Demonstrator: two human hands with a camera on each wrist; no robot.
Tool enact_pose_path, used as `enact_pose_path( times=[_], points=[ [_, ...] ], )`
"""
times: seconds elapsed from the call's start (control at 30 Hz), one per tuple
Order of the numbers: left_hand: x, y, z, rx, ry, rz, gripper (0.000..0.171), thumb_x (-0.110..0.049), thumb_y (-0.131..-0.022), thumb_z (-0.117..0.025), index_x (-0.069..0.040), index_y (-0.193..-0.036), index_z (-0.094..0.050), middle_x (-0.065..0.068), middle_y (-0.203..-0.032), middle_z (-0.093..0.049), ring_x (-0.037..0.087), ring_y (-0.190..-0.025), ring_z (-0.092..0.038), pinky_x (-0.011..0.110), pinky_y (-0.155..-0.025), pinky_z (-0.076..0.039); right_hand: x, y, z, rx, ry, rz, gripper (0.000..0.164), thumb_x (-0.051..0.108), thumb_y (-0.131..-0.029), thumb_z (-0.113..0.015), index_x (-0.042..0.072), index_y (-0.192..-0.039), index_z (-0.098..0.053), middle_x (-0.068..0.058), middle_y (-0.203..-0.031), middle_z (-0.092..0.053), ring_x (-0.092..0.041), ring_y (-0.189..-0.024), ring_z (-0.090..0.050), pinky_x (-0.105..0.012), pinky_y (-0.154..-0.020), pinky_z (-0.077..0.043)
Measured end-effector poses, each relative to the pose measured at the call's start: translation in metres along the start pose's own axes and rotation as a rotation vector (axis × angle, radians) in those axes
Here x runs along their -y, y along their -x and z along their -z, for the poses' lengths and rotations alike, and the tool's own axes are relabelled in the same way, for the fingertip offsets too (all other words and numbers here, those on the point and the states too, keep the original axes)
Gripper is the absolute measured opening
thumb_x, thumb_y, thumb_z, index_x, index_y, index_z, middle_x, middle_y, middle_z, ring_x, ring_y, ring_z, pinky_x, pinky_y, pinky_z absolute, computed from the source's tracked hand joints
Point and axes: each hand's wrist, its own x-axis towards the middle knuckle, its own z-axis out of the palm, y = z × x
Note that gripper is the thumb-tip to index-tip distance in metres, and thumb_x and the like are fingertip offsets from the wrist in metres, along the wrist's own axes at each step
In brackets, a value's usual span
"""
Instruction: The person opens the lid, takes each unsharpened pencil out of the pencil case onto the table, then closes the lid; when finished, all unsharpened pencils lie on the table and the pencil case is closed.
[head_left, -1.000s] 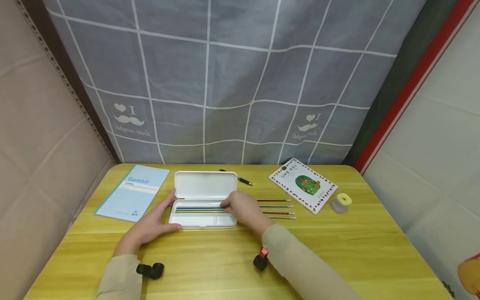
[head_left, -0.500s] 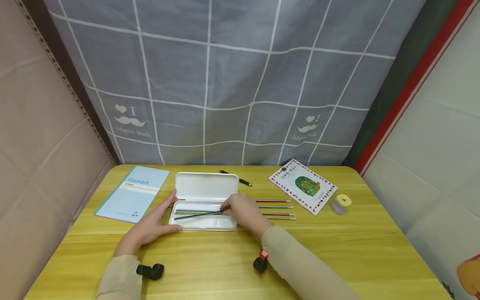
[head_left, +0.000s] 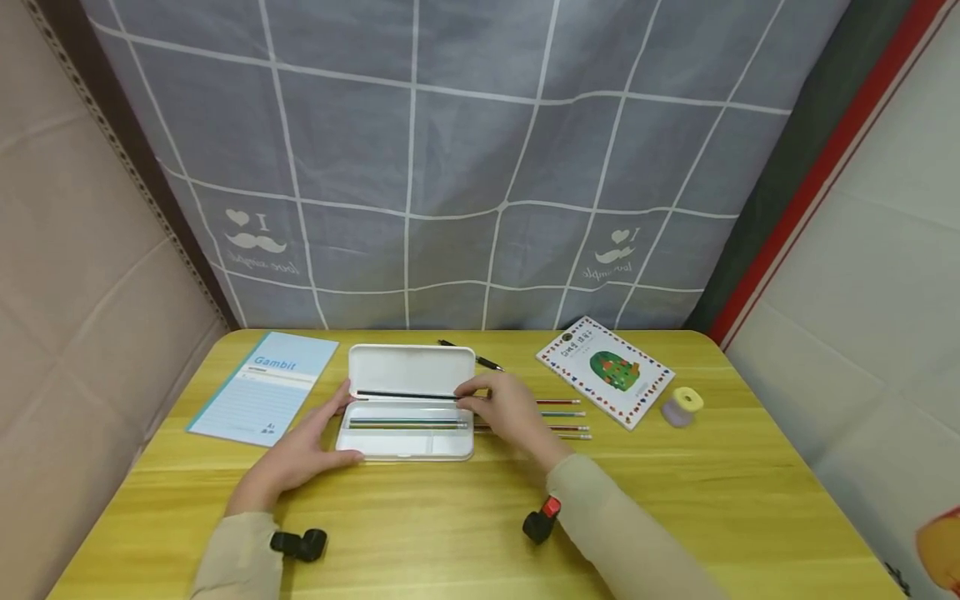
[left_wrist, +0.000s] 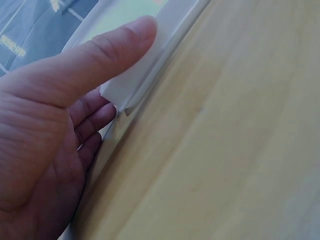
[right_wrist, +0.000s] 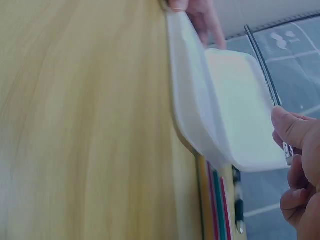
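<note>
A white pencil case (head_left: 382, 447) lies on the table with its lid (head_left: 412, 364) raised at the back. My left hand (head_left: 300, 454) holds the case's left end, thumb on the front corner and fingers toward the back. My right hand (head_left: 513, 417) pinches a dark pencil (head_left: 405, 395) near its end. In the head view this pencil crosses the lower part of the lid; the right wrist view shows it raised, with a metal-banded tip beside the thumb (right_wrist: 285, 122). Other pencils (head_left: 405, 424) lie lengthwise in the case. Several more pencils (head_left: 564, 428) lie on the table, partly hidden by my right hand.
A black pen (head_left: 490, 363) lies behind the case, partly covered by the lid. A light blue notebook (head_left: 258, 392) is at the left. A white booklet (head_left: 600, 367) with a green picture lies at the right, with a yellow-topped round container (head_left: 681, 408) beside it.
My right hand has lifted the dark pencil from the case, tilting it first, then moved it up and back to the right. The left hand has stayed on the case.
</note>
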Motion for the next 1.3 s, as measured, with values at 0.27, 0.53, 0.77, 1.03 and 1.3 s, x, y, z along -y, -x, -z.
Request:
enact_pose_path(
  times=[0.27,0.53,0.77,1.03,1.3],
  points=[
    [0.001,-0.002,0.000,0.002,-0.005,-0.017,0.118,-0.045,-0.086,-0.086,-0.020,-0.170,-0.007,0.019,-0.162,-0.040,0.047,-0.148,-0.031,0.073,-0.115,-0.025,-0.043,0.034,0.054,-0.127,-0.034,0.015,0.010,0.016,-0.091,-0.082,0.018,-0.101,-0.085,0.002,-0.103,-0.079,-0.008,-0.067,-0.054,-0.025,-0.059,-0.046],
    [0.001,-0.001,0.003,0.008,-0.004,-0.015,0.118,-0.045,-0.087,-0.085,-0.021,-0.170,-0.006,0.020,-0.163,-0.038,0.048,-0.149,-0.029,0.074,-0.115,-0.023,-0.073,0.064,0.090,-0.152,-0.045,-0.032,0.012,0.011,-0.089,-0.083,0.018,-0.099,-0.085,0.003,-0.095,-0.078,-0.011,-0.068,-0.058,-0.025,-0.058,-0.048],
    [0.000,-0.001,0.002,0.009,-0.001,-0.011,0.118,-0.045,-0.087,-0.085,-0.020,-0.170,-0.005,0.021,-0.163,-0.037,0.050,-0.150,-0.027,0.075,-0.115,-0.022,-0.089,0.073,0.097,-0.065,-0.092,-0.057,0.009,0.016,-0.088,-0.085,0.018,-0.097,-0.085,0.004,-0.094,-0.077,-0.009,-0.061,-0.053,-0.024,-0.054,-0.045],
    [0.000,-0.002,0.002,0.012,0.007,-0.019,0.118,-0.045,-0.087,-0.085,-0.020,-0.170,-0.005,0.020,-0.164,-0.037,0.049,-0.150,-0.026,0.075,-0.115,-0.021,-0.106,0.084,0.100,-0.025,-0.123,-0.025,0.008,0.013,-0.089,-0.085,0.020,-0.094,-0.084,0.006,-0.085,-0.073,-0.007,-0.056,-0.046,-0.022,-0.052,-0.039],
    [0.000,-0.001,0.002,0.010,0.008,-0.009,0.119,-0.044,-0.086,-0.086,-0.020,-0.170,-0.006,0.020,-0.164,-0.037,0.049,-0.150,-0.026,0.075,-0.115,-0.021,-0.113,0.092,0.097,0.030,-0.158,-0.054,0.006,0.014,-0.088,-0.085,0.017,-0.093,-0.084,0.003,-0.083,-0.071,-0.008,-0.057,-0.046,-0.023,-0.051,-0.039]
  ],
)
